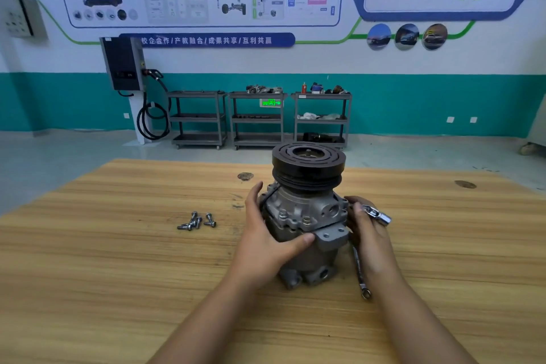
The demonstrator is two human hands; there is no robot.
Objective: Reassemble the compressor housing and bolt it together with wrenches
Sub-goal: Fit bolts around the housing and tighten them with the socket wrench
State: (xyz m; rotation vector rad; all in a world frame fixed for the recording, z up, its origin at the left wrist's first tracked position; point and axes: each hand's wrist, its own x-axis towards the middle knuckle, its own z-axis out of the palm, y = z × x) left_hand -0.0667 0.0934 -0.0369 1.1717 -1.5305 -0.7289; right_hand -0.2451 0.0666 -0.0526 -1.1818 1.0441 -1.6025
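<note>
Left hand (pixel 266 233) cups the upright compressor (pixel 307 216), thumb curled across its housing; right hand (pixel 369 233) steadies the opposite side, fingers clasping a wrench (pixel 358 270); loose bolts (pixel 196 221) lie nearby.

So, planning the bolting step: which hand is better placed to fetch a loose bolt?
Probably left. The bolts lie left of the compressor, nearer the left hand; the right hand holds the wrench.

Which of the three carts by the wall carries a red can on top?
The rightmost cart; the red can stands on its top shelf, neither other cart shows one.
</note>
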